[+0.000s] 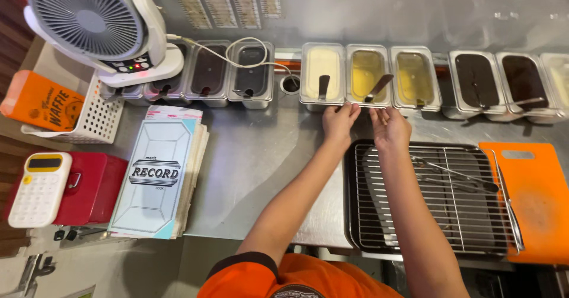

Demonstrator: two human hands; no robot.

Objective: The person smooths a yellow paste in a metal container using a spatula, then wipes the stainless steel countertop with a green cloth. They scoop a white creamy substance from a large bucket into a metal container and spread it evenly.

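Observation:
Both my arms reach forward over a steel counter. My left hand [339, 122] rests its fingertips at the front rim of a steel pan of pale cream [322, 67]. My right hand [388, 126] sits just beside it, fingers curled near the front rim of a pan of yellow sauce [367, 69] that has a spatula handle [379, 87] sticking out. Whether the right hand holds something small I cannot tell. A black tray with a wire rack [432, 227] lies under my right forearm, with metal tongs [453, 175] on it.
More sauce pans line the back: a yellow one [415, 78], dark ones [477, 81] at right, dark ones [208, 69] at left. A white fan [98, 25], white basket [98, 117], record book [159, 176], red box [89, 188], calculator [38, 188] and orange cutting board [536, 200] surround the work area.

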